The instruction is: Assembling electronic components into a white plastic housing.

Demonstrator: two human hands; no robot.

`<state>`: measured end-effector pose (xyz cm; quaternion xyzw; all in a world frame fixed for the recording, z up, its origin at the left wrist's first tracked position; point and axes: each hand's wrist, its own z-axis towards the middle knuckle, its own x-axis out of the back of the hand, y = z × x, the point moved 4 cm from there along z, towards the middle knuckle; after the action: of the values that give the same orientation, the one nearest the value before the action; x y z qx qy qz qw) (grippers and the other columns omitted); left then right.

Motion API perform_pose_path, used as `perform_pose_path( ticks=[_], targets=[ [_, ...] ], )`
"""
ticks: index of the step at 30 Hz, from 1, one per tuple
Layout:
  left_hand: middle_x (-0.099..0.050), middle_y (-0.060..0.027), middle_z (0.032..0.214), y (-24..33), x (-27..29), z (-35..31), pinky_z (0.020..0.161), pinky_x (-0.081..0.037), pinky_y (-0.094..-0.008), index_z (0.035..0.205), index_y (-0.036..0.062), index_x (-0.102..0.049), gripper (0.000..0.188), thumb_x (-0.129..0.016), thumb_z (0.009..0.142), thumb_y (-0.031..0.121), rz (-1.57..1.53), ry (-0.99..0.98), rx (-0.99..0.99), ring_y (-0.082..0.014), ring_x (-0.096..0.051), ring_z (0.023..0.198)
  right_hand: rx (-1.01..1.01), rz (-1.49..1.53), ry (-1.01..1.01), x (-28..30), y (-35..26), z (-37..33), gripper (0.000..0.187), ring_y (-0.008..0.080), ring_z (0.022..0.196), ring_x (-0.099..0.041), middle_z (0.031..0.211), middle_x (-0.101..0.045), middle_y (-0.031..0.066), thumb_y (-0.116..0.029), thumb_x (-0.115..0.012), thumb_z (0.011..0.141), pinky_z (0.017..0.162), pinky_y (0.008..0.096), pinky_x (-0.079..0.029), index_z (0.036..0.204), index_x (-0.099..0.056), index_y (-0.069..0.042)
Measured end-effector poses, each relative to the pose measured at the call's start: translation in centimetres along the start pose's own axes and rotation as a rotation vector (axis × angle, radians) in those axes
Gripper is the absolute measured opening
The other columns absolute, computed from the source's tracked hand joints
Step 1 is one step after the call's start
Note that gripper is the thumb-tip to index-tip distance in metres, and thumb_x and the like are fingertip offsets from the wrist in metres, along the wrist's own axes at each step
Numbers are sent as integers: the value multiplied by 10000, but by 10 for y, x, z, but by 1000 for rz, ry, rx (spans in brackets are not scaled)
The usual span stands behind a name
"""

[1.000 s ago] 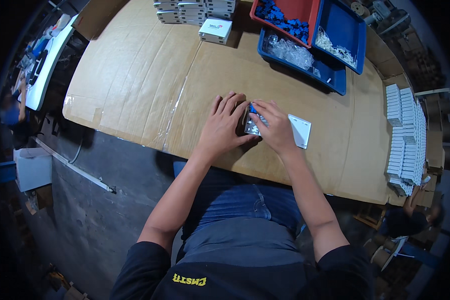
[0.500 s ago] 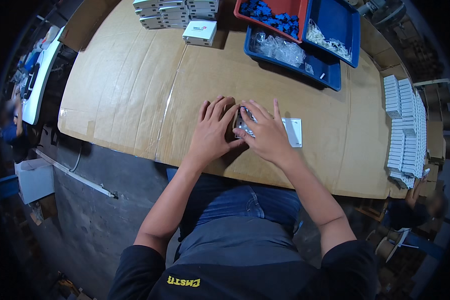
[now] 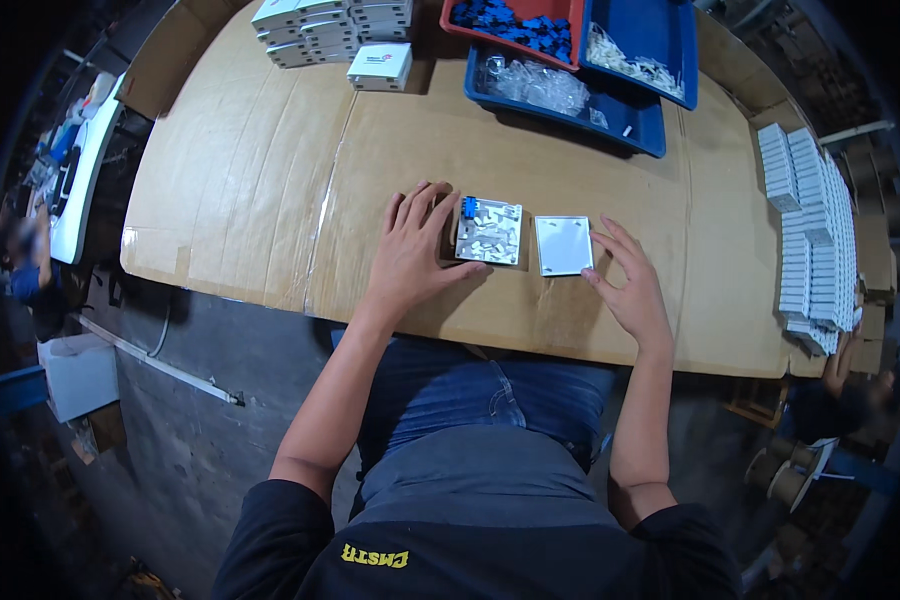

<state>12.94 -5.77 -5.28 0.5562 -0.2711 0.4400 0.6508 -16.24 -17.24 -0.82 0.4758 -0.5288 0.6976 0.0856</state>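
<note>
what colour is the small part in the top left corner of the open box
The small part is blue; the head view shows it best.

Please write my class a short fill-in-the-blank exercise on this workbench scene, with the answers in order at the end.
1. The left hand is beside the open box, whose far-left corner piece is coloured ____.
2. The right hand's fingers are at the ____ edge of the white square panel.
3. The tray holding loose blue pieces is coloured ____.

Missing words: blue; right; red.
</note>
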Motion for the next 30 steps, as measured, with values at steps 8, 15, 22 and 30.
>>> perform_pose_path(
  ticks=[8, 15, 22, 30],
  targets=[
    [-468, -211, 1424, 29, 1, -16, 1233, -173, -604, 1572, 97, -396, 1153, -839, 681, 680, 46, 106, 97, -391, -406, 1411, -21, 97, -117, -3, 9, -13, 611, 284, 1555, -309, 1660, -384, 98, -60, -806, 824, 1261, 393, -292, 1409, -638, -118],
    [-475, -246, 1349, 62, -25, -21, 1112, -318, -563, 1546, 83, -397, 1113, -887, 687, 594, -13, 228, 194, -420, -464, 1256, 22, 46, -167, -5, 13, 0, 623, 273, 1569, -274, 1669, -371, 89, -58, -816, 810, 1275, 396, -263, 1405, -644, -124],
    [-472, -255, 1348, 60, -31, -17, 1162, -260, -589, 1556, 67, -358, 1085, -889, 718, 506, -7, 207, 259, -416, -432, 1312, 39, 50, -213, -9, 22, 9, 577, 301, 1512, -361, 1598, -455, 92, -71, -841, 782, 1240, 406, -321, 1336, -688, -116],
    [-470, -233, 1368, 57, -25, -22, 1189, -300, -564, 1550, 44, -359, 952, -853, 784, 320, -149, 286, 181, -391, -474, 1306, 93, 208, -137, 1, 9, 7, 241, 189, 1055, -631, 1156, -627, 81, -80, -754, 906, 932, 329, -531, 1137, -718, -22]
  ],
)
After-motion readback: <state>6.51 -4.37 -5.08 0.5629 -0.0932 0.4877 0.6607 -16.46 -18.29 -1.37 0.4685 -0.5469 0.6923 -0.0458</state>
